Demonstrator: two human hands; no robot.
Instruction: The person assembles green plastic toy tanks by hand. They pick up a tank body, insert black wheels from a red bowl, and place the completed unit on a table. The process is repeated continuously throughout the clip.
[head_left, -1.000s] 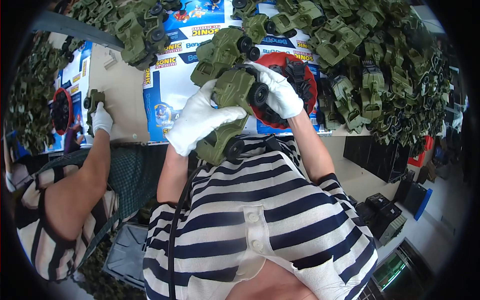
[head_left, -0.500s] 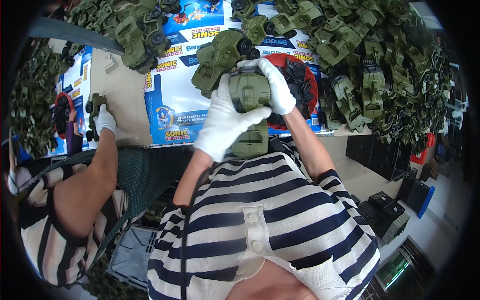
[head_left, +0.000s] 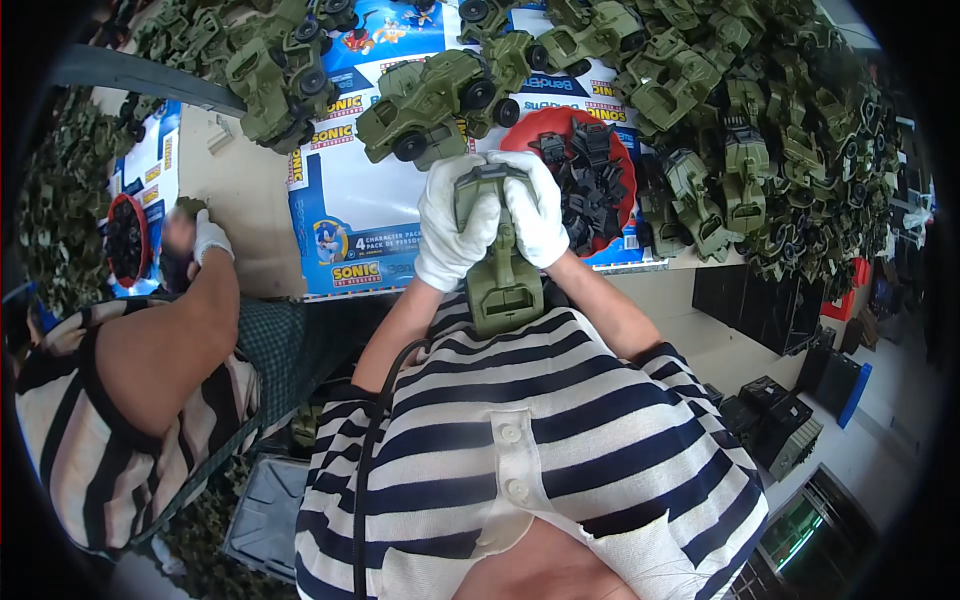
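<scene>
An olive-green plastic toy truck body stands on end against the chest of a person in a navy-and-white striped shirt, just below the edge of the pale worktable. Both of the person's hands wear white cloth gloves and clasp the upper end of the truck body: the left hand wraps its fingers around the left side, and the right hand curls over the top and right side, so the two hands close on the piece with their fingertips nearly meeting over it. Just above the truck body, on the table, sits a round red plastic tray filled with small black plastic parts, touching a blue-and-white printed cardboard sheet that lies to the upper left of the truck body. An assembled olive-green toy truck with black wheels rests on that sheet, directly above the hands. To the upper right of the truck body, a large heap of olive-green toy truck pieces covers the table. Well to the left of the truck body, a co-worker's white-gloved hand rests at the table edge; what it holds is too blurred to tell.
</scene>
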